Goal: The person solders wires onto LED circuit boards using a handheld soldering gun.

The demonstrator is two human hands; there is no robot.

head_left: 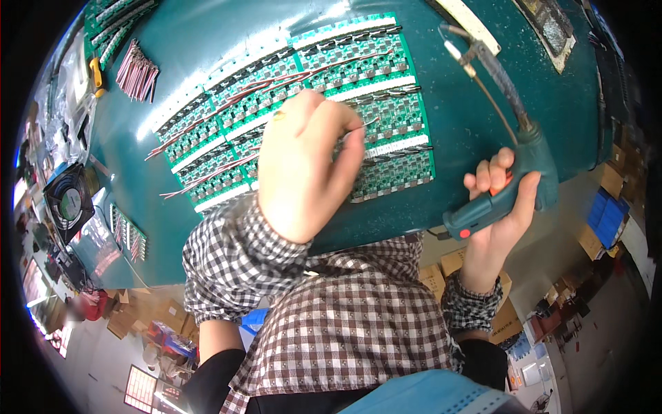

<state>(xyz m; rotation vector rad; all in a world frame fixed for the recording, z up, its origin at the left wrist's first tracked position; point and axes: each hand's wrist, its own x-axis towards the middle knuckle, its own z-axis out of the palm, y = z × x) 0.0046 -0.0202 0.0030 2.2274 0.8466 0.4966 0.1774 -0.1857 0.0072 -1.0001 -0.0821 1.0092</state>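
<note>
Over the green circuit boards [396,114] my left hand [303,159] is closed, thumb and forefinger pinching a thin wire [372,123] whose end pokes out to the right above a board. The boards lie side by side in rows, with white strips and black parts along them. Several red and dark wires [241,96] run across the rows. My right hand [491,238] is wrapped round the handle of a green soldering gun [540,162] with an orange trigger and a red button. Its tip and thin feed tube point up and away, to the right of the boards and apart from them.
A bundle of cut wires [137,72] lies at the far left, near a yellow-handled tool [96,72] and more boards [114,24]. A black fan [69,200] stands at the left edge. A dirty metal tray [548,31] is at the back right. Cardboard boxes [148,314] sit below the table.
</note>
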